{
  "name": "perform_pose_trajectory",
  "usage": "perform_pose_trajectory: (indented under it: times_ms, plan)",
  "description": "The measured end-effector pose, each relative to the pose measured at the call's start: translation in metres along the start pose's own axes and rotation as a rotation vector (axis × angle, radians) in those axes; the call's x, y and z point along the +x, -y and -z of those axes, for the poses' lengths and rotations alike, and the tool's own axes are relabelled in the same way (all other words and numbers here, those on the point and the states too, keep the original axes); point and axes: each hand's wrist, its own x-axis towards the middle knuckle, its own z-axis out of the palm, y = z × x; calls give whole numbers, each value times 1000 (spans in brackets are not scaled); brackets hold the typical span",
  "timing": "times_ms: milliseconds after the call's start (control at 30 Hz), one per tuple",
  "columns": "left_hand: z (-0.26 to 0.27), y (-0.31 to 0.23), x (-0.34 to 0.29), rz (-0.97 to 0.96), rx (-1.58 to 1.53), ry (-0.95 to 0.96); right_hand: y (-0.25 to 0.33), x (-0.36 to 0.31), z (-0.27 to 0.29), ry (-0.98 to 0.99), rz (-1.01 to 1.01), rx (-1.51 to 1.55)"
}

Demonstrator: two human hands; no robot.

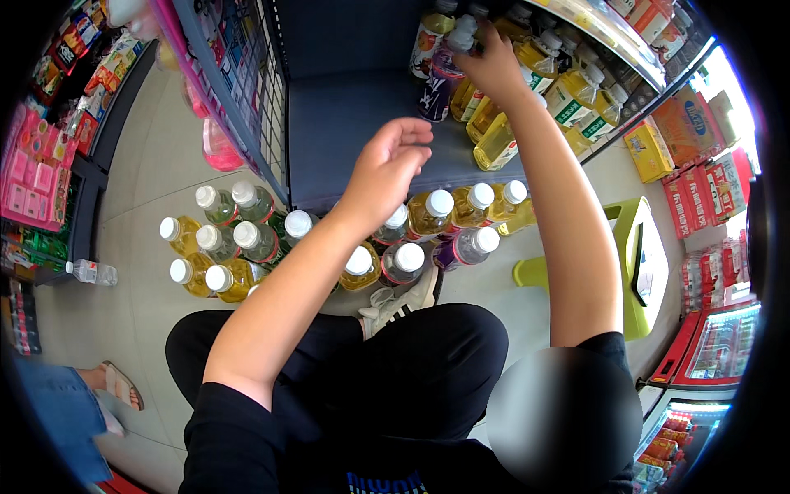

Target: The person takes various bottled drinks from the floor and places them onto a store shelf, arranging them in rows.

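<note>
My right hand (496,72) reaches onto the dark lower shelf (346,123), its thumb and fingers closed about the neck of a purple-labelled bottle (442,85). Beside it stand bottles of yellow drink, one of them, a yellow bottle (496,146), at the shelf's front. My left hand (388,169) hovers before the shelf, holding nothing, with loosely bent fingers apart. Below it, white-capped bottles line the floor, among them a yellow-drink bottle (429,212) and a clear bottle (403,263). My left forearm hides some of these.
More capped bottles (218,239) stand left on the floor. A wire-mesh panel (267,107) borders the shelf. A lime-green stool (638,263) stands right, with stacked cartons (699,198) beyond. A clear bottle (92,272) lies far left, near another person's sandalled foot (122,385).
</note>
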Motion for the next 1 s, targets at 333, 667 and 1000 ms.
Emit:
perform_pose_trajectory:
  times_ms: [333, 667, 1000]
  plan:
    - [28, 55, 93, -256, 434, -83, -8, 14, -35, 135, 14, 30]
    - [-1, 104, 145, -496, 408, -122, 39, -45, -2, 284, 317, 113]
    - [-22, 28, 84, -703, 319, 138, 84, -87, 82, 38, 271, 125]
